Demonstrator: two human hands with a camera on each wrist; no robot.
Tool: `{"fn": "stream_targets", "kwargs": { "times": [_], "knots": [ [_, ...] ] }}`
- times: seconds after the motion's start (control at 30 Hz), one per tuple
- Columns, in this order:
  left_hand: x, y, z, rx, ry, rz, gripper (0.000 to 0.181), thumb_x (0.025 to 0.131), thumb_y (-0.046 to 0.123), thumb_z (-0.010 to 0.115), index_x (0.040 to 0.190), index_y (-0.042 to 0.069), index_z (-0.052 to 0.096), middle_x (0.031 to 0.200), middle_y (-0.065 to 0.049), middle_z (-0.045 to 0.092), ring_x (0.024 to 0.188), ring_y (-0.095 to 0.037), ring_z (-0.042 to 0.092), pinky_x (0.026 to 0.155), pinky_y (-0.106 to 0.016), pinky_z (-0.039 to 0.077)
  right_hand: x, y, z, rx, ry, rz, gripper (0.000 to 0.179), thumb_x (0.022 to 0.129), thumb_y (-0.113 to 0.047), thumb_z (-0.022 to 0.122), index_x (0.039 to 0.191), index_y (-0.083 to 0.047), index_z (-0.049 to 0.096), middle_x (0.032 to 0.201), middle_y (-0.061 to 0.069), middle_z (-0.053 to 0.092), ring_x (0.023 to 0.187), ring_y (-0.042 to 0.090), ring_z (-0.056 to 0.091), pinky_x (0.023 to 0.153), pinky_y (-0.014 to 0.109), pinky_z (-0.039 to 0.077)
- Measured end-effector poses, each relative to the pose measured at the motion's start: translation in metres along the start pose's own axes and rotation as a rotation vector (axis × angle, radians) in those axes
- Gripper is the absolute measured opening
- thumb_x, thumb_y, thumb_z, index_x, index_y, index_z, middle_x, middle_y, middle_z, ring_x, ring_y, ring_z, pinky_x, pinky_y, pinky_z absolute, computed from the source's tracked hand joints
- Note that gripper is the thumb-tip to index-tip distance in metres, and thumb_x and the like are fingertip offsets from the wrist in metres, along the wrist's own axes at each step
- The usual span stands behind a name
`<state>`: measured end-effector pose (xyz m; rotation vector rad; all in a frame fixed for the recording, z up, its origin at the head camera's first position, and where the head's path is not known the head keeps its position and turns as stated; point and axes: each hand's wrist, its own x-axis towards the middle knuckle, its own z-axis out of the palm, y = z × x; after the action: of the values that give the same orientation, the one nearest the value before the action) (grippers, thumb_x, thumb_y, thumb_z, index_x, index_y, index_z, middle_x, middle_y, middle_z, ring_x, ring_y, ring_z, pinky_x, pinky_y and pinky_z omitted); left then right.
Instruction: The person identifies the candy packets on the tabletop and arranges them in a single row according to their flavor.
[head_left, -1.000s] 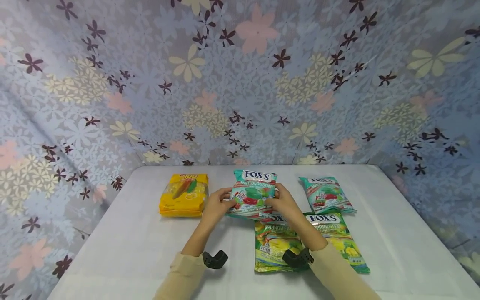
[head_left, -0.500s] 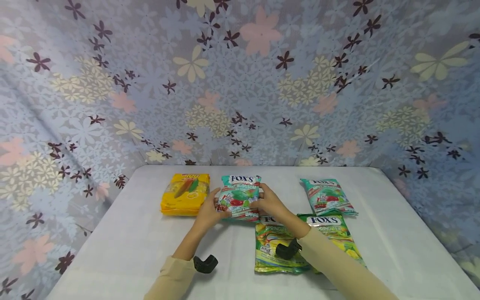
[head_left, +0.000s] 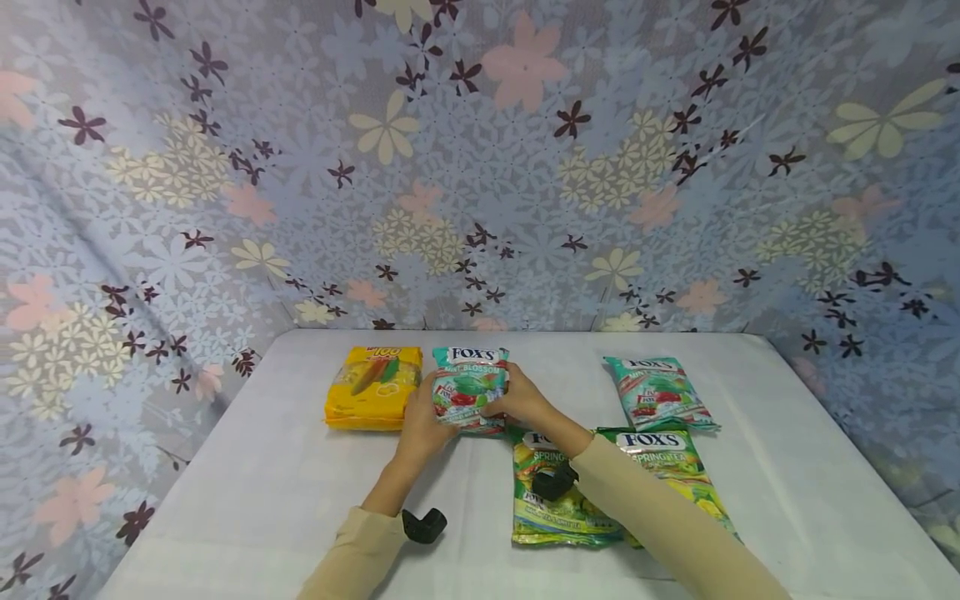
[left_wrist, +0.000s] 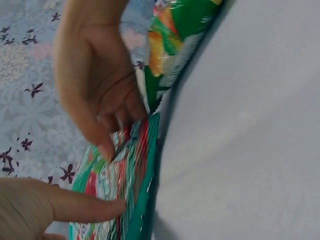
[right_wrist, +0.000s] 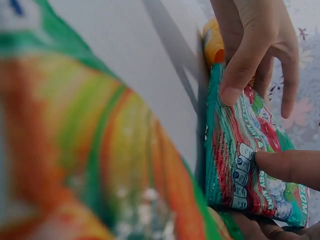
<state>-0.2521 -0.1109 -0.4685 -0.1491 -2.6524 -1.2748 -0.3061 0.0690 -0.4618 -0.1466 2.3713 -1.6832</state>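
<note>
Floral-patterned blue-grey fabric (head_left: 480, 167) fills the upper frame, behind a white-covered bench (head_left: 262, 508). At centre we see a turquoise, red-printed plastic candy bag (head_left: 470, 383) between two hands: the left hand (head_left: 423, 425) grips its left side, the right hand (head_left: 522, 402) its lower right, thumbs on the front. Just left of it lies a puffed yellow plastic bag (head_left: 372, 398); at right is a matching turquoise plastic bag (head_left: 662, 396), and below that two yellow-green plastic bags (head_left: 558, 521) (head_left: 663, 462).

We judge the placing of the held bag to be nearly done, with the release left; whether it fully rests on the bench we cannot tell, nor what else remains. Its printed top points to the upper frame, lettering upright, and its long axis seems to run up and down the frame, leaning slightly left.
</note>
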Motion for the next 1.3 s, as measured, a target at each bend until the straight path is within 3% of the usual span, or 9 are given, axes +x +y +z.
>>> {"fn": "stream_targets", "kwargs": {
  "times": [0.17, 0.27, 0.4, 0.53, 0.63, 0.77, 0.87, 1.1, 1.3],
  "knots": [
    [-0.002, -0.002, 0.008, 0.080, 0.080, 0.044, 0.090, 0.071, -0.004, 0.082, 0.145, -0.002, 0.031, 0.124, -0.032, 0.045, 0.113, -0.042, 0.047, 0.099, -0.053, 0.040, 0.008, 0.001, 0.005, -0.143, 0.040, -0.043, 0.093, 0.067, 0.000, 0.082, 0.144, 0.004, 0.030, 0.126, 0.024, 0.055, 0.110, 0.036, 0.055, 0.081, 0.046, 0.052],
    [-0.003, -0.004, 0.010, 0.121, 0.098, 0.050, 0.090, 0.072, -0.005, 0.082, 0.146, -0.001, 0.030, 0.125, -0.033, 0.045, 0.114, -0.043, 0.048, 0.100, -0.052, 0.040, 0.011, 0.002, 0.007, -0.201, 0.053, -0.068, 0.091, 0.065, 0.000, 0.082, 0.141, 0.007, 0.034, 0.128, 0.024, 0.053, 0.116, 0.038, 0.051, 0.095, 0.049, 0.044],
    [-0.005, -0.005, 0.011, 0.134, 0.103, 0.078, 0.087, 0.075, -0.005, 0.079, 0.146, -0.001, 0.029, 0.129, -0.034, 0.044, 0.117, -0.045, 0.046, 0.101, -0.053, 0.038, 0.013, 0.002, 0.008, -0.219, 0.050, -0.086, 0.086, 0.064, 0.000, 0.082, 0.137, 0.008, 0.037, 0.128, 0.023, 0.054, 0.117, 0.039, 0.050, 0.100, 0.050, 0.040],
    [-0.007, -0.004, 0.012, 0.127, 0.102, 0.107, 0.084, 0.078, -0.006, 0.077, 0.146, -0.002, 0.028, 0.133, -0.032, 0.045, 0.121, -0.043, 0.046, 0.103, -0.052, 0.037, 0.012, 0.001, 0.006, -0.201, 0.027, -0.064, 0.081, 0.066, 0.000, 0.081, 0.135, 0.007, 0.040, 0.124, 0.021, 0.055, 0.112, 0.035, 0.054, 0.097, 0.047, 0.044],
    [-0.007, -0.003, 0.012, 0.130, 0.095, 0.101, 0.082, 0.079, -0.005, 0.076, 0.146, -0.003, 0.028, 0.134, -0.031, 0.045, 0.121, -0.042, 0.046, 0.103, -0.051, 0.037, 0.011, -0.001, 0.004, -0.201, -0.003, -0.029, 0.075, 0.070, -0.002, 0.082, 0.133, 0.006, 0.042, 0.116, 0.019, 0.058, 0.097, 0.032, 0.060, 0.084, 0.044, 0.051],
    [-0.007, -0.001, 0.012, 0.165, 0.083, 0.080, 0.080, 0.081, -0.004, 0.075, 0.146, -0.002, 0.028, 0.132, -0.031, 0.047, 0.120, -0.041, 0.048, 0.102, -0.050, 0.038, 0.010, -0.003, 0.001, -0.253, -0.031, -0.001, 0.070, 0.073, -0.007, 0.082, 0.130, 0.008, 0.045, 0.108, 0.018, 0.060, 0.078, 0.026, 0.061, 0.072, 0.041, 0.053],
    [-0.007, 0.000, 0.012, 0.196, 0.078, 0.062, 0.079, 0.082, -0.001, 0.075, 0.146, -0.002, 0.029, 0.131, -0.030, 0.048, 0.119, -0.040, 0.049, 0.101, -0.049, 0.040, 0.009, -0.005, 0.001, -0.282, -0.035, 0.011, 0.066, 0.073, -0.010, 0.083, 0.126, 0.007, 0.048, 0.105, 0.016, 0.060, 0.076, 0.023, 0.060, 0.075, 0.039, 0.052],
    [-0.009, 0.004, 0.010, 0.230, 0.067, 0.027, 0.080, 0.082, 0.003, 0.076, 0.147, -0.001, 0.028, 0.133, -0.029, 0.049, 0.118, -0.039, 0.053, 0.099, -0.048, 0.043, 0.011, -0.005, 0.001, -0.312, -0.024, 0.021, 0.059, 0.074, -0.013, 0.083, 0.119, 0.007, 0.052, 0.097, 0.014, 0.061, 0.067, 0.023, 0.061, 0.067, 0.036, 0.053],
    [-0.014, 0.007, 0.007, 0.275, 0.075, 0.064, 0.079, 0.081, 0.002, 0.077, 0.145, -0.002, 0.031, 0.131, -0.028, 0.051, 0.115, -0.038, 0.054, 0.094, -0.048, 0.046, 0.008, -0.005, -0.001, -0.316, -0.037, 0.002, 0.073, 0.076, -0.016, 0.082, 0.131, 0.011, 0.042, 0.096, 0.016, 0.061, 0.061, 0.025, 0.061, 0.064, 0.036, 0.053]
  ]
}}
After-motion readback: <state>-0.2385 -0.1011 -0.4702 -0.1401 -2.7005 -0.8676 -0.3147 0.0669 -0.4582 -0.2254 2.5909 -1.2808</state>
